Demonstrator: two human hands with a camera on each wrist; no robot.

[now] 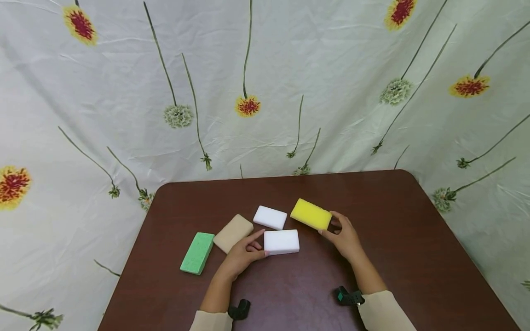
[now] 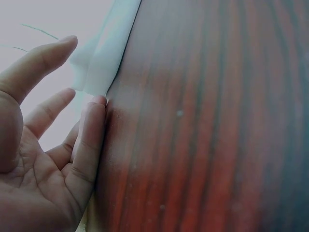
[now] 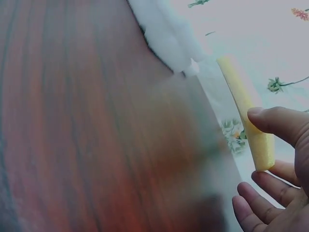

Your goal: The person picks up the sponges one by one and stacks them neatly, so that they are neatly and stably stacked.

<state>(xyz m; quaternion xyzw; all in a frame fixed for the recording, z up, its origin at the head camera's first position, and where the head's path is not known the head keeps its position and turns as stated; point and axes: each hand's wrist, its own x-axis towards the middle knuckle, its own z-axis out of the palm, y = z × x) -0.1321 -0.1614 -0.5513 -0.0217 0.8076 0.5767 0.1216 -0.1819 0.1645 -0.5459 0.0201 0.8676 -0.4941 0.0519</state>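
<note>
On the brown table, my right hand (image 1: 344,236) pinches the right end of a yellow sponge (image 1: 310,214) between thumb and fingers. The right wrist view shows the thumb (image 3: 280,123) pressed on that yellow sponge (image 3: 248,116), its other fingers spread below. My left hand (image 1: 244,253) is at the left end of the nearer white sponge block (image 1: 281,241), thumb and index fingertips right at its corners. A second white block (image 1: 270,217) lies just behind it. Thumb and fingers of the left hand (image 2: 53,140) stand apart in the left wrist view.
Left of the white blocks lie a beige sponge (image 1: 233,233), partly behind the left hand, and a green sponge (image 1: 197,253) beside it. The brown table (image 1: 393,230) ends at a pale flower-printed cloth (image 1: 273,55) hanging behind. Each wrist wears a black strap.
</note>
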